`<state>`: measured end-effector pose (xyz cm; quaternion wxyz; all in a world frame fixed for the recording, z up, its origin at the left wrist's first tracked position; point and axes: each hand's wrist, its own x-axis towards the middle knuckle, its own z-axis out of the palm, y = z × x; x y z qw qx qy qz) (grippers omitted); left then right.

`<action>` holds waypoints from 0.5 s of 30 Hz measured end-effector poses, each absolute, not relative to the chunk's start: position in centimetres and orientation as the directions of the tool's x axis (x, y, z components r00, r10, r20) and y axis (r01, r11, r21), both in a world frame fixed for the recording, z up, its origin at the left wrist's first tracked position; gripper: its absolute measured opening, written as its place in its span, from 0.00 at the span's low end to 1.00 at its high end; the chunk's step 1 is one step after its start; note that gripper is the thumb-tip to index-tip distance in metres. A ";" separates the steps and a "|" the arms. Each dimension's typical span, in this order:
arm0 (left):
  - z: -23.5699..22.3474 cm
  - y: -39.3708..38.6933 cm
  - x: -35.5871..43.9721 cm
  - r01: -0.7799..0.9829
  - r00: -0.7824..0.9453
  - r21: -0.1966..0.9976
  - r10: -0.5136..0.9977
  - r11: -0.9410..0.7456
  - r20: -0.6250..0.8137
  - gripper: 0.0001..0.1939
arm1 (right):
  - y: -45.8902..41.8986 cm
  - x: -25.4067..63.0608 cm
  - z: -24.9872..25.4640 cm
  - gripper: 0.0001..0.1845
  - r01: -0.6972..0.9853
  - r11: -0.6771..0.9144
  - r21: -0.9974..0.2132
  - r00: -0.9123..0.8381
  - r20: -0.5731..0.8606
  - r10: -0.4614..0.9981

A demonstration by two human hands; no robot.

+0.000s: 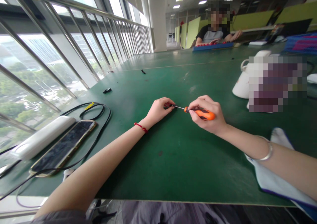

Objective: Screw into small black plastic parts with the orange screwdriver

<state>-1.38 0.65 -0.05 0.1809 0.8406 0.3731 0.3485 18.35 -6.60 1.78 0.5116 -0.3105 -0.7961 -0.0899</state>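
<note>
Over the middle of the green table [153,171], my left hand [159,110] pinches a small black piece [173,105] between thumb and fingers. Its exact kind is too small to make out. Wrapped around the orange and black handle of a screwdriver [203,114] is my right hand [210,113]. The metal shaft points left, and its tip meets or nearly meets the black piece; I cannot tell which. Both hands stay low, close to the tabletop.
At left lie a phone [65,146], a white power strip [46,136] and a looped black cable [109,118]. Small black bits [107,91] rest farther back. Right of me are a white mug [241,83] and a cloth [269,174]. A person [214,32] sits across.
</note>
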 end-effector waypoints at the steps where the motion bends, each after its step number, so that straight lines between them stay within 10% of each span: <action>1: -0.1 0.7 -1.4 0.499 0.478 0.565 0.753 -0.657 0.452 0.07 | -6.6 18.3 1.8 0.05 0.586 0.790 -0.177 -0.287 0.867 0.407; 15: -0.1 0.7 -1.4 0.481 0.475 0.583 0.754 -0.654 0.453 0.05 | -6.6 18.3 1.7 0.05 0.573 0.788 -0.226 -0.250 0.867 0.431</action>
